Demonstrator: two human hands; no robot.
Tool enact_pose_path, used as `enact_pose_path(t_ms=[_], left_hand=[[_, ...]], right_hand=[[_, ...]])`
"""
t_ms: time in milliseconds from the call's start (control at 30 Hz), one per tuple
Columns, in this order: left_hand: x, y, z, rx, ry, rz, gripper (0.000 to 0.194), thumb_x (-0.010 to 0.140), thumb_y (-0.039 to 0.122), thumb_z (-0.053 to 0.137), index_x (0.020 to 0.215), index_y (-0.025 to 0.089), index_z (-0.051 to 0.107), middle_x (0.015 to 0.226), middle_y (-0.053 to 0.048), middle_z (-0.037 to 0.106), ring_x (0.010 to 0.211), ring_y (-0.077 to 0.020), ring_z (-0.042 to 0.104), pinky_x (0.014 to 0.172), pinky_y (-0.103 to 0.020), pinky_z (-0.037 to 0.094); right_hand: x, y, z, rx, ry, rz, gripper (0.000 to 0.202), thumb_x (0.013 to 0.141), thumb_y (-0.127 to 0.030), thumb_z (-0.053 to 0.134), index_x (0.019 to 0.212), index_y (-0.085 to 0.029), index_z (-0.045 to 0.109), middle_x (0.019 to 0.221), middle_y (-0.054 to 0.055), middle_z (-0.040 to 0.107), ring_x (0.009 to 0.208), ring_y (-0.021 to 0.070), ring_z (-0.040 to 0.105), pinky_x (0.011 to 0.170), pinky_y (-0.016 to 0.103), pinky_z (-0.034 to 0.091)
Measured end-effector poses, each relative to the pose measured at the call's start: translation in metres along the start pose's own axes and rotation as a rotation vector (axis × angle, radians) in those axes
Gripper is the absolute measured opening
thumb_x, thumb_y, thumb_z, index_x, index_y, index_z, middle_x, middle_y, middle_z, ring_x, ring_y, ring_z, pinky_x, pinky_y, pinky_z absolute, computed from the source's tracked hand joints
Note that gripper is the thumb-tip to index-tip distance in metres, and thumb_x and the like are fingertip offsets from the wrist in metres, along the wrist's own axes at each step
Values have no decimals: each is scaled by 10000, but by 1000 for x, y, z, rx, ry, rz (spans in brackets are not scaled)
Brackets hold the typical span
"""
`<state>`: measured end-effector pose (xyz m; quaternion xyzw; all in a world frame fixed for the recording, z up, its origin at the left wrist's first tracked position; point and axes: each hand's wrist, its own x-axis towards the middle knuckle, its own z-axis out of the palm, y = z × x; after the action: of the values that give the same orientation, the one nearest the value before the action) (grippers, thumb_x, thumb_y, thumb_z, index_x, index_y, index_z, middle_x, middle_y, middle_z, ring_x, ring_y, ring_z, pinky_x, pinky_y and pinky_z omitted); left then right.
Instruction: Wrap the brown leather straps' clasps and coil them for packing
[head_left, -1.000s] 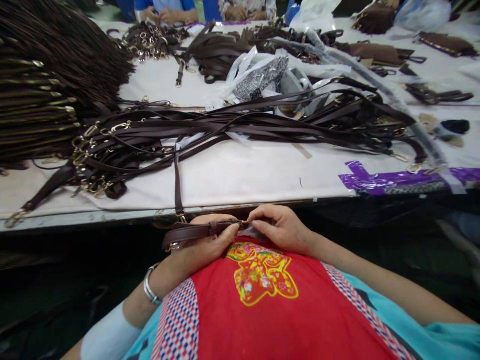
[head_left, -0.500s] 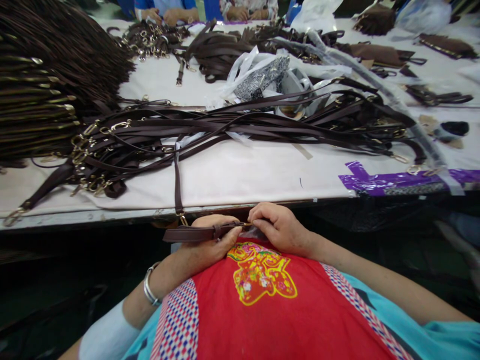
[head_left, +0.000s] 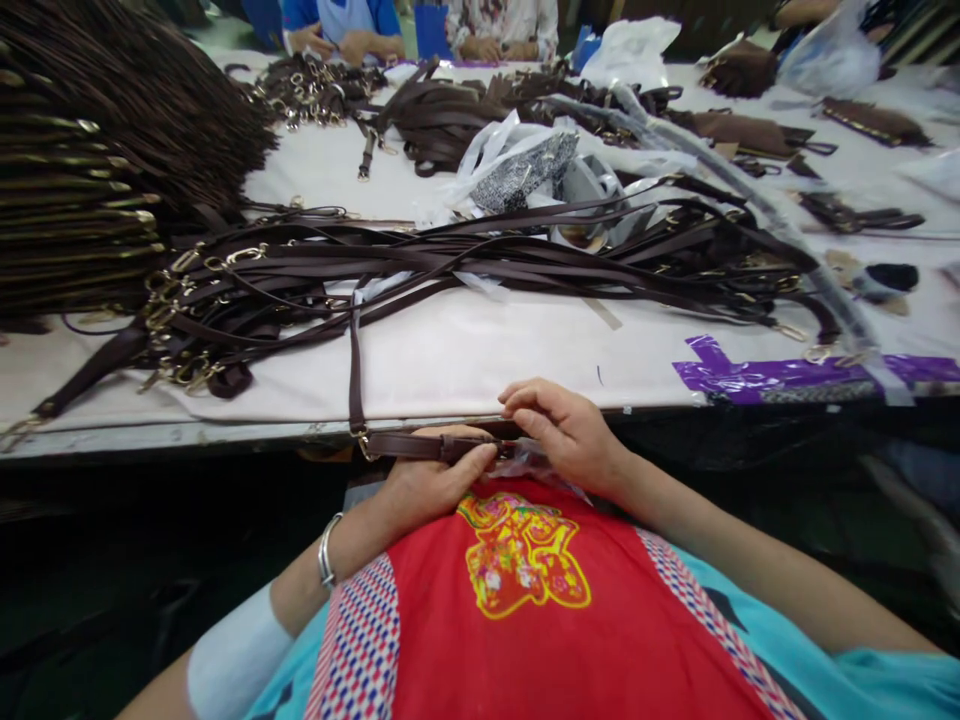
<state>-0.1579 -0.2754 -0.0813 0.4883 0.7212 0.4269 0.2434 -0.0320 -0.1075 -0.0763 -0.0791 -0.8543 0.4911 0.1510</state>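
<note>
My left hand (head_left: pixel 442 475) grips a dark brown leather strap (head_left: pixel 409 446) at the table's front edge, thumb pressed on top near its right end. A keeper loop crosses the strap, and a small buckle (head_left: pixel 506 450) sits just past my thumb. At its left end a gold metal clip (head_left: pixel 365 445) joins a strap part that hangs down from the pile. My right hand (head_left: pixel 566 430) is just right of the buckle, off the strap, its fingers loosely bent and thumb apart. Clear plastic film (head_left: pixel 529 462) lies below it.
Long brown straps with gold clips (head_left: pixel 450 255) are heaped across the table (head_left: pixel 525 360). A tall stack of brown pieces (head_left: pixel 150 90) stands at left. Purple tape (head_left: pixel 750 370) runs along the right edge. Beyond are plastic bags (head_left: pixel 630 50) and two people's hands (head_left: pixel 352 45).
My right hand has let go at the buckle end and lifted slightly away, fingers loosening. The strap in my left hand has shifted right and become more level. The view has tilted a little.
</note>
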Motion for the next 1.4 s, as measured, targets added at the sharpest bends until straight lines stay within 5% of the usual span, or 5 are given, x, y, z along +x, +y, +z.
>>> enact_pose_path(t_ms=[167, 633, 900, 1100, 1400], left_hand=[[-4, -8, -1, 44, 85, -20, 194, 902, 320, 602, 944, 194, 744, 920, -33, 780, 838, -190, 734, 802, -295, 618], [-8, -10, -1, -404, -95, -182, 241, 957, 356, 547, 987, 178, 707, 797, -32, 755, 673, -163, 707, 606, -256, 608], [0, -13, 4, -295, -90, -67, 186, 917, 287, 592, 972, 180, 734, 945, -42, 760, 835, -172, 709, 780, -273, 597], [0, -16, -4, -169, -106, 163, 181, 928, 232, 591, 1047, 169, 712, 994, -68, 734, 901, -168, 678, 844, -279, 556], [-4, -14, -32, -198, -219, 325, 333, 917, 138, 586, 1224, 233, 672, 1086, -89, 673, 964, -180, 646, 831, -278, 524]], right_hand=[[-15, 15, -6, -92, -290, 193, 184, 899, -270, 577, 1002, -166, 689, 941, 60, 732, 828, 186, 649, 736, 289, 483], [-17, 12, 5, 90, -233, 191, 261, 966, -292, 509, 926, -165, 734, 795, 22, 721, 698, 135, 640, 635, 219, 469], [-14, 7, 5, 62, -233, 108, 249, 949, -276, 518, 901, -159, 732, 813, 44, 738, 739, 147, 672, 700, 233, 500], [-10, 10, 0, 249, -295, 291, 440, 951, -522, 489, 993, -139, 700, 879, 66, 730, 767, 178, 662, 688, 265, 515], [-14, 24, -13, 447, -603, 445, 500, 900, -601, 541, 740, -137, 632, 660, 13, 614, 599, 122, 543, 573, 227, 425]])
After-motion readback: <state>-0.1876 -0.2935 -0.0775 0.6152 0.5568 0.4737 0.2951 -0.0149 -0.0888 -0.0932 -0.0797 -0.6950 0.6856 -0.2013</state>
